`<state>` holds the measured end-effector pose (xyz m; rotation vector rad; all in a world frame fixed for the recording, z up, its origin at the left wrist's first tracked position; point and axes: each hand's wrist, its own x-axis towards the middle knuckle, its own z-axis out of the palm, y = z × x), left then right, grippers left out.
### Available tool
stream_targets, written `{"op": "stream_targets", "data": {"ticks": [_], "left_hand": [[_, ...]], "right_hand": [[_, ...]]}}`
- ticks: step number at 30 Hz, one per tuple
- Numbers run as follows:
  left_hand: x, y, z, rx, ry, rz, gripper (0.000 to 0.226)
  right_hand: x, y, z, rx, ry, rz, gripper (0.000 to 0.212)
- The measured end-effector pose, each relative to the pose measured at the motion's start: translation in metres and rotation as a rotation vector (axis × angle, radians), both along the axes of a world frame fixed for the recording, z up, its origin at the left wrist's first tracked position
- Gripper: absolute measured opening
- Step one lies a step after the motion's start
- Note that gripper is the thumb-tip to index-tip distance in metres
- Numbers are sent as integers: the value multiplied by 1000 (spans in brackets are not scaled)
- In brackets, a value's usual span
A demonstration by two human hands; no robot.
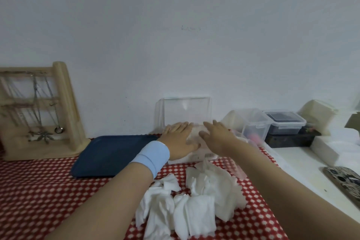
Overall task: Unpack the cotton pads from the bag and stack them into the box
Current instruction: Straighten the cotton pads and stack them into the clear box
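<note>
Head view: my left hand (180, 138) and right hand (216, 137) flat, fingers spread, pressing contents in clear box (185, 115). Loose cotton pads (192, 200) near; gathering them next, I judge.

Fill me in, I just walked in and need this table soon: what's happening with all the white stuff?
A person is packing cotton pads into a clear box whose lid stands open near the wall. Both the left hand and the right hand lie flat over the box, seemingly pressing pads down. A loose pile of cotton pads waits on the red dotted cloth in front, so it isn't done.
</note>
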<state>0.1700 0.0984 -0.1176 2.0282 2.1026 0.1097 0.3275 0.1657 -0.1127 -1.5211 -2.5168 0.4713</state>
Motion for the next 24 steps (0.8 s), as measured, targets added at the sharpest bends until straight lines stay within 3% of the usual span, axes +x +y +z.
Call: {"op": "stream_targets", "data": {"ticks": [2,5,8,11,18,22,24], "left_hand": [[-4,-13,8,148,-40,-5,74],[-5,-36,19,402,-171,20,43],[1,-59,24,373,-425,84,20],[3,-74,17,290,-524,112,19],[-8,-85,1,383,-803,234,22],[-8,-87,0,241,-1191,277,31],[-9,-91,3,180,-1269,239,25]], "right_hand": [[8,-8,13,123,113,-1,47],[16,-26,31,145,51,-10,34],[13,-49,36,6,-215,-7,49],[7,-57,19,-12,-329,-1,36],[28,-57,40,-132,278,44,13],[20,-65,47,-293,541,164,14],[12,-66,44,-348,599,207,15]]}}
